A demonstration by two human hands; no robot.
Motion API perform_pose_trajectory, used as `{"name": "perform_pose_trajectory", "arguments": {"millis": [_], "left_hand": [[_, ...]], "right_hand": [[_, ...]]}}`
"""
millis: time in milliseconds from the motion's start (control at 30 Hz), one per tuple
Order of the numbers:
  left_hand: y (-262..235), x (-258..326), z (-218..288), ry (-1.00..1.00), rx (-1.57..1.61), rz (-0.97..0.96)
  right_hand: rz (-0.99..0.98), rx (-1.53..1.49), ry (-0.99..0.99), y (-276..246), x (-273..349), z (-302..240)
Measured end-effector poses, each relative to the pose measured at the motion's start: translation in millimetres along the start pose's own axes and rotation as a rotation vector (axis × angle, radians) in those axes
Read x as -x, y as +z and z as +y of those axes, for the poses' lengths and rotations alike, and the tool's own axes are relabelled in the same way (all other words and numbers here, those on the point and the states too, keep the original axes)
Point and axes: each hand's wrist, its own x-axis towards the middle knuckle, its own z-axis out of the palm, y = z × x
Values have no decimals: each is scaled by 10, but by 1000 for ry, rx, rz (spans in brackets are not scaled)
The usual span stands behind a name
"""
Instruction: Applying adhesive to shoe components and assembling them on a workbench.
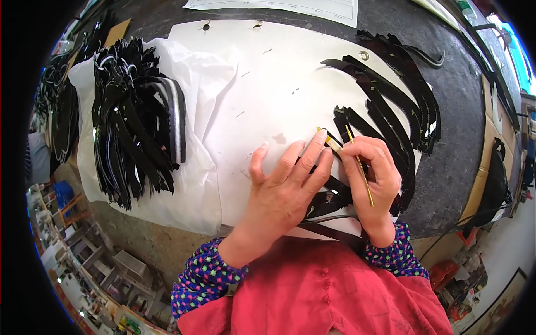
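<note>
My left hand [285, 184] lies spread over the white board [262, 78], fingers stretched out. Its fingertips rest beside a small pale piece with a yellow end [334, 143], on or against a black strip. Pinched in my right hand [377, 173] is a thin yellow stick [368, 191], held like a pen, its upper tip just above that piece. I cannot tell whether the stick touches the strip. Curved black strips [391, 97] fan out in rows around and beyond my right hand. More black strips [329, 204] lie under and between my hands.
A thick heap of black strips [131, 123] sits on white plastic sheeting [195, 184] at the left. The dark table [455, 106] extends to the right, where cardboard [477, 167] edges it. A printed paper sheet [279, 6] lies at the far edge. Stools [134, 268] stand below left.
</note>
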Motion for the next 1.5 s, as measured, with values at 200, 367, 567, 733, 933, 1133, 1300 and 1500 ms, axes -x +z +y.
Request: {"name": "perform_pose_trajectory", "arguments": {"millis": [200,367,567,733,933,1133,1300,1500], "left_hand": [[-5,4,-2,-23,11,-1],[24,-1,-21,-22,12,21],[16,-4,-36,-25,33,17],[34,-6,-30,-47,59,27],[21,-10,-48,-46,63,9],[26,-11,-55,-42,61,5],[-18,-36,-70,-52,70,14],[-37,-25,-78,-41,14,-19]], "right_hand": [[0,106,-107,-25,12,-72],[-42,190,-183,-66,94,-17],[-50,163,-143,-77,101,-20],[-37,196,-174,-47,90,-11],[-10,173,-152,-48,100,13],[6,172,-142,-31,96,21],[10,185,-151,-33,97,25],[12,184,-154,-32,102,27]]}}
